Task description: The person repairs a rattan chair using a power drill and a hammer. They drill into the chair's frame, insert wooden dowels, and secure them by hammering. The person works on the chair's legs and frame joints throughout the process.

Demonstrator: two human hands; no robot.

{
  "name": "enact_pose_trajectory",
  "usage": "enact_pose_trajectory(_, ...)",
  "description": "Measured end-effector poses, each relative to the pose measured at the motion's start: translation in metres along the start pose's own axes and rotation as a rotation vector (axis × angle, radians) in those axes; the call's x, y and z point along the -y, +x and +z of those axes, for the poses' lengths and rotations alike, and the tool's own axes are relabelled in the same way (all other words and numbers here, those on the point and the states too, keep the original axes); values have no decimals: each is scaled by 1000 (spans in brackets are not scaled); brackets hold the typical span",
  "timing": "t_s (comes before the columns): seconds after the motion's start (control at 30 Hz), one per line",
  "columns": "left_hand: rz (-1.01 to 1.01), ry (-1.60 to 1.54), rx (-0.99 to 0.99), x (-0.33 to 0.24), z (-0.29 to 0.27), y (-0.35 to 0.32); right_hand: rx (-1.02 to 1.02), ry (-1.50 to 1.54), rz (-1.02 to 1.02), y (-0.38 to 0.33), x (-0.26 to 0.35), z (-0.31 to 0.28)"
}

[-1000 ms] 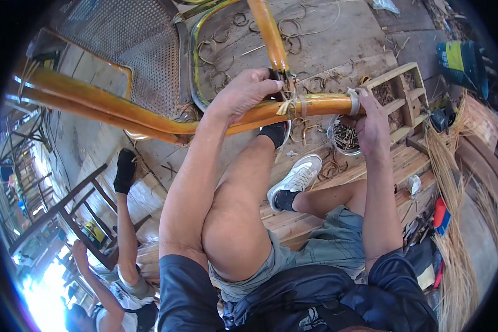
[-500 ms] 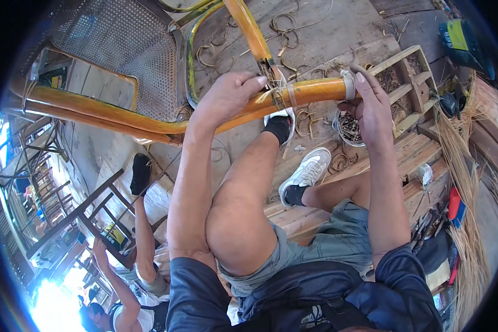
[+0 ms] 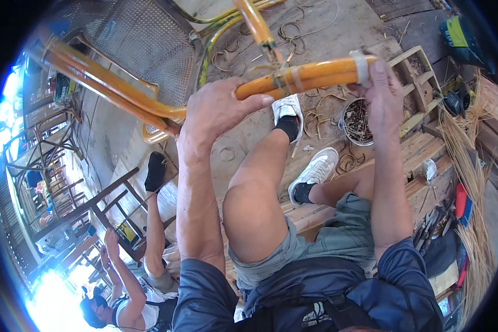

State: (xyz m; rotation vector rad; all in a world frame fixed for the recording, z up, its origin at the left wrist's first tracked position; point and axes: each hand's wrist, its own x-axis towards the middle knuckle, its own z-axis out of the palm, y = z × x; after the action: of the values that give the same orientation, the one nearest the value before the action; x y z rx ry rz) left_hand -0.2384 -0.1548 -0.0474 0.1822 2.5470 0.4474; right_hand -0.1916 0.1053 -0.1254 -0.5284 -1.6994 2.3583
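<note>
A glossy orange-yellow rattan chair frame (image 3: 315, 72) stretches across in front of me, made of poles lying side by side. My left hand (image 3: 218, 108) grips it near the bend, thumb pointing right along the pole. At the right end, my right hand (image 3: 384, 91) closes round the pole tip beside a pale band (image 3: 361, 67); some of its fingers are hidden. Between my hands, a clear binding (image 3: 296, 79) circles the poles where an upright pole (image 3: 255, 25) with a frayed end meets them. A woven cane panel (image 3: 141, 44) belongs to the chair.
Below my right hand stands a round tub (image 3: 358, 123) of small scraps, near a slatted wooden frame (image 3: 418, 80). Long fibre strands (image 3: 465, 182) hang at the right, beside hand tools (image 3: 434, 224). Rattan curls (image 3: 293, 33) litter the floor. A co-worker (image 3: 130, 304) sits at lower left.
The chair frame has shifted and turned, its right end now higher in view. My left hand has moved from the binding to a grip on the pole; my right hand still holds the end.
</note>
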Motion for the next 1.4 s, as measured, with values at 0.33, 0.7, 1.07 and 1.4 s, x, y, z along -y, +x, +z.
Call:
enact_pose_trajectory(0.33, 20, -16, 12, -29, -22, -25, -35, -39, -200, -10, 32, -3)
enact_pose_trajectory(0.7, 266, 115, -448, -28, -38, -17, 51, -198, -212, 34, 58, 16)
enact_pose_trajectory(1.07, 330, 412, -738, -32, -62, 13, 87, -212, -288, 81, 85, 49)
enact_pose_trajectory(1.4, 319, 337, -798, -41, -94, 30, 116, -254, -386, 124, 102, 76)
